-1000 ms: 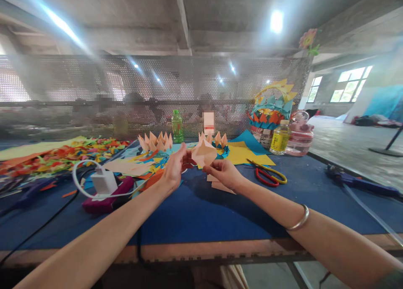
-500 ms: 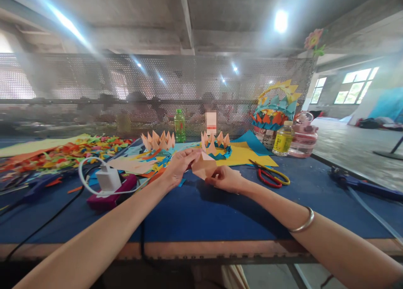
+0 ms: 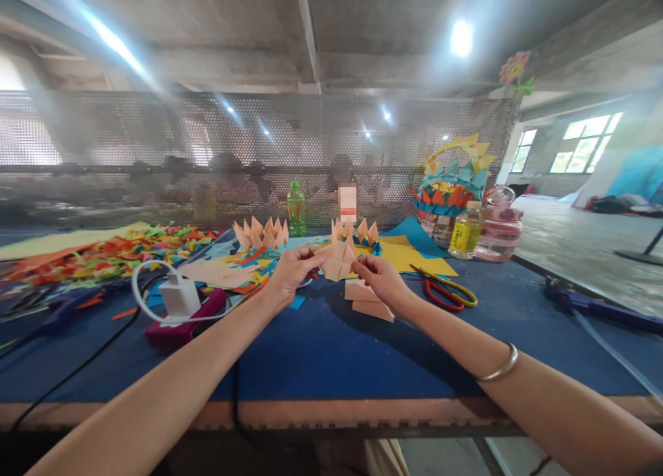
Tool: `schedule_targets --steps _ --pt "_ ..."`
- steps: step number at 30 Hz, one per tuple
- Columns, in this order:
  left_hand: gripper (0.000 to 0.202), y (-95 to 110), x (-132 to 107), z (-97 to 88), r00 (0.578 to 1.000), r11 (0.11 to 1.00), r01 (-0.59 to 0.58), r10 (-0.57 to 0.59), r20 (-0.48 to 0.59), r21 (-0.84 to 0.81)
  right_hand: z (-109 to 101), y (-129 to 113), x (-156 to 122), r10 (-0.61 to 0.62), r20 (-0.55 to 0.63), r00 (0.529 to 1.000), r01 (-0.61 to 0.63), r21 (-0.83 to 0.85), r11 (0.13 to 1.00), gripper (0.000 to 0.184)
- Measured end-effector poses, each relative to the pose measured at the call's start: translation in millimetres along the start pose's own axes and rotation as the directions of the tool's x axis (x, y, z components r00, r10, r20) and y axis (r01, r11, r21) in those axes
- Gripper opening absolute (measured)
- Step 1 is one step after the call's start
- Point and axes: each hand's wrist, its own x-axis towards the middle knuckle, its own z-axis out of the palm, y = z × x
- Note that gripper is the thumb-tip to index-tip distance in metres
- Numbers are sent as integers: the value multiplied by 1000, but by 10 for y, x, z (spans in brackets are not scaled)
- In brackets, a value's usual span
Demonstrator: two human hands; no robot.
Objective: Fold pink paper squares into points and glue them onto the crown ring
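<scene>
Between my two hands is a folded piece of peach paper [image 3: 338,260], held up above the blue table. My left hand [image 3: 296,272] pinches its left edge between thumb and fingers. On the other side, my right hand [image 3: 380,279] grips the right edge with its fingertips. Peach paper pieces [image 3: 370,300] lie on the table under my right hand. Just behind the held paper stands a ring of peach paper points on a blue base [image 3: 369,233], partly hidden. A second ring of peach points [image 3: 260,233] stands to its left.
Red and yellow scissors [image 3: 445,291] lie on the right, near a yellow drink bottle [image 3: 465,233] and a pink water bottle [image 3: 500,234]. A purple power block [image 3: 160,329] with a white charger [image 3: 179,298] and cables is at left. Colourful paper scraps [image 3: 139,251] cover the far left.
The peach paper has gone from a loosely bent sheet to a pointed fold. My right hand has lifted and turned, uncovering the peach pieces under it. My left hand stays nearly in place.
</scene>
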Motion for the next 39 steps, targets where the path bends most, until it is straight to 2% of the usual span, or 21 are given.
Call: schedule_targets --steps 10,17,24,30,39 --pt "27 -55 -15 21 990 991 56 -71 123 117 -2 26 27 -13 -66 998 16 49 999 27" --pt "26 -31 -28 31 992 989 43 -60 114 142 7 23 14 -53 -61 997 55 24 998 25" --pt "26 -37 -11 -2 998 991 9 -17 62 134 -23 -10 10 -93 -69 993 95 26 995 25" --pt "23 -44 6 -4 996 995 80 -82 38 56 -28 4 19 -45 -71 996 52 103 993 30" --pt "15 61 -56 32 982 983 185 -184 40 -1 -33 -17 -9 79 -45 996 -67 218 974 37"
